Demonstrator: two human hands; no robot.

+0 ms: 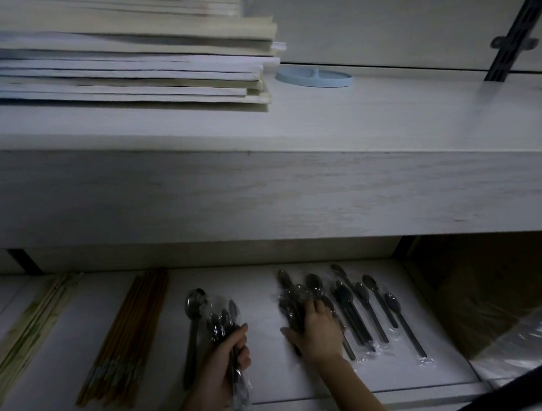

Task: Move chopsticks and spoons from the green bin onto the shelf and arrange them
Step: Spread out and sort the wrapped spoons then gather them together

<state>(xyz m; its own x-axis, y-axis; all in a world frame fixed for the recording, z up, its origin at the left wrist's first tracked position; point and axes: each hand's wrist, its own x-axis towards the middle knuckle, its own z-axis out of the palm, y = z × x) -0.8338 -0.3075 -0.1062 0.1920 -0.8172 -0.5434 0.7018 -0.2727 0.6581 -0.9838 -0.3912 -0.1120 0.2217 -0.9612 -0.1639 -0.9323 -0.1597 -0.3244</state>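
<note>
- Left hand (224,357) is clenched around a bunch of plastic-wrapped spoons (221,323), bowls fanning upward, handles running down through the fist.
- Just left of that bunch, one dark unwrapped spoon (193,327) lies on the lower shelf (261,371), bowl pointing away.
- Right hand (318,330) is spread flat, palm down, pressing on a heap of wrapped spoons (291,300); nothing is gripped, fingers reaching over the bowls.
- To the right of that heap, more wrapped spoons (380,308) lie side by side in a slanted row, handles toward the shelf's front edge.
- Further left, a bundle of brown chopsticks (128,333) lies lengthwise, and pale paper-sleeved chopsticks (27,337) lie beyond it.
- Up top, the upper shelf (328,164) carries a tall stack of flat pale packets (130,56) and a light-blue round lid (314,77).
</note>
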